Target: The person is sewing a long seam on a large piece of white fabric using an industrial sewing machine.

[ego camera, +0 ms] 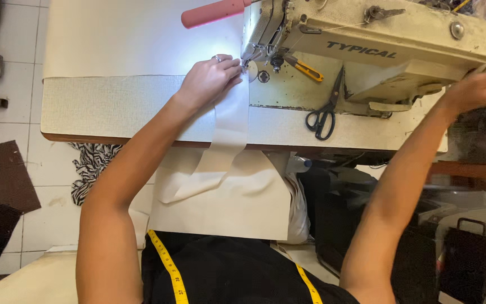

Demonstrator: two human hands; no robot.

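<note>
Two bare hands at work. Yellow tape measure [167, 264] near chest. Cream fabric strip [229, 126] hangs over table edge [113, 110]. Left hand [212, 79] presses strip by needle, fingers curled. Scissors [324, 112] beside. Right hand [479, 87] rests on sewing machine [378, 50] end; grip unclear.

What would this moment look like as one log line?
left hand: pressing cream fabric strip by needle | right hand: at sewing machine end | scissors: on table

You have a pale sewing table [113, 107] with a bumpy top. A cream sewing machine [367, 50] sits on it. Black scissors [323, 115] lie beside the machine. A strip of cream cloth [230, 121] lies across the table and hangs over the front edge.
</note>
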